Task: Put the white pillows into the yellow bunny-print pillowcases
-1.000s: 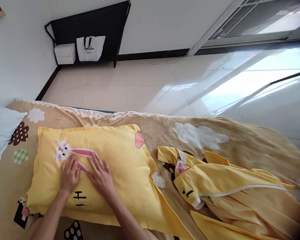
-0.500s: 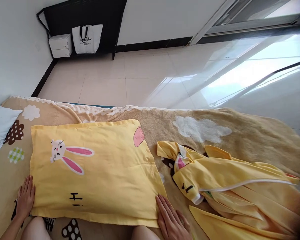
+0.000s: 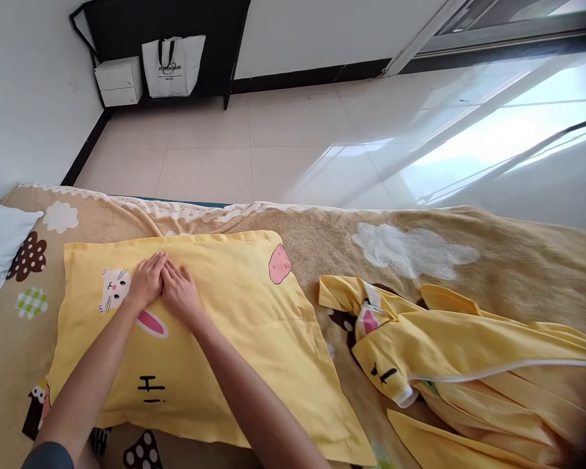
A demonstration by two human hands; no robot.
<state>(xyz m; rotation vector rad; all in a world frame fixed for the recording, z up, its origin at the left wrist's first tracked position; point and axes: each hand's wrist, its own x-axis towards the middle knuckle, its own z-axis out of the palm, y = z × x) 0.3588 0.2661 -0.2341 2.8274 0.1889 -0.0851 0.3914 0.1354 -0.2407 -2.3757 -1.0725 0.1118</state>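
Note:
A yellow pillow (image 3: 254, 332) with a printed rabbit face and the letters "Hi" lies flat on the patterned blanket (image 3: 317, 241). Both my hands rest palm down on its upper middle, over the rabbit's ears. My left hand (image 3: 148, 279) lies just right of the rabbit's face, fingers stretched out. Beside it, touching at the fingertips, my right hand (image 3: 180, 290) is flat with its fingers extended. Neither hand grips anything. To the right, apart from the pillow, a crumpled yellow cloth (image 3: 449, 345) with a white edge strip lies in folds.
A white pillow (image 3: 2, 241) sits at the left edge of the bed. Across the tiled floor (image 3: 209, 169), a black stand (image 3: 219, 45) holds white boxes (image 3: 120, 81) and a white tote bag (image 3: 173, 68). A sliding door frame is at the upper right.
My hands have left the pillow's lower left and right edges and come together on its upper middle. The pillow's lower right corner now reaches further out. The view has shifted slightly.

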